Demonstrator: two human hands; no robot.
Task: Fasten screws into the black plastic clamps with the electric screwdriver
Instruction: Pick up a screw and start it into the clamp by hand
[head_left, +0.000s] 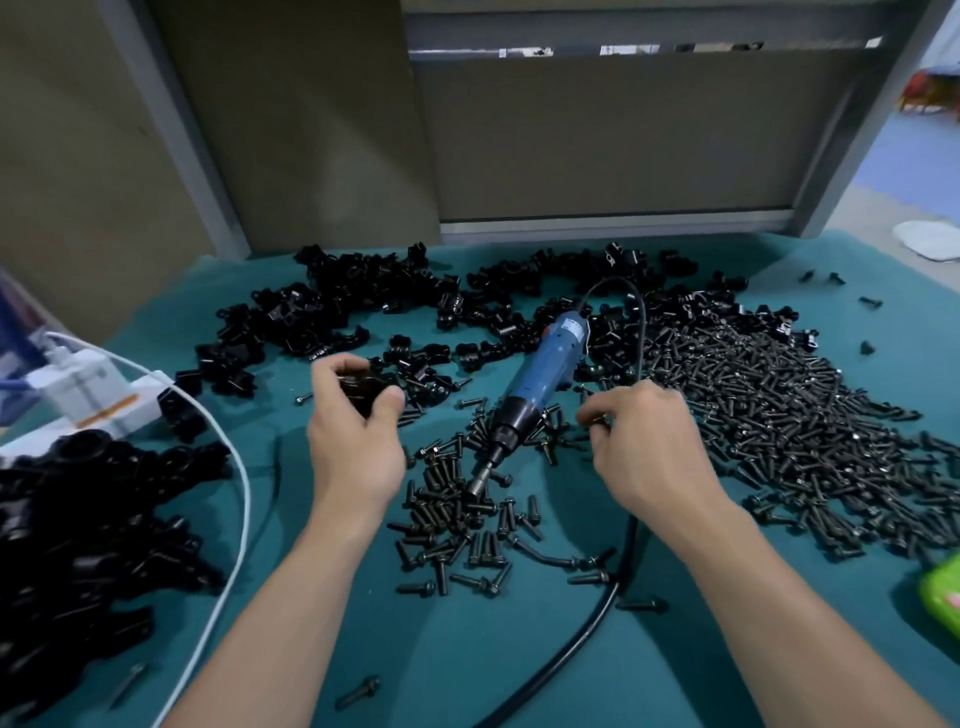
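My left hand (358, 431) grips one clamp (363, 396) just above the mat (467, 649), fingers and thumb curled round it, so that its hole can be presented to the other hand. My right hand (644, 441) is closed to a pinch. Thumb and forefinger hold what looks like a single screw (597, 420), though blur hides its detail. I judge the step in hand to be seating that screw in the clamp before driving it.

The screwdriver (540, 384) lies unheld between both hands, bit toward me among loose screws (452, 499), within easy reach of the right hand. Its cord (587, 618) runs under my right forearm and could snag on pickup.

The screw pile (779, 426) lies on the right, on the picking hand's side. The clamp pile (363, 312) lies at the back of the mat. A left heap (78, 530) of black parts sits beside a power strip (98, 395) and a white cable (246, 499).
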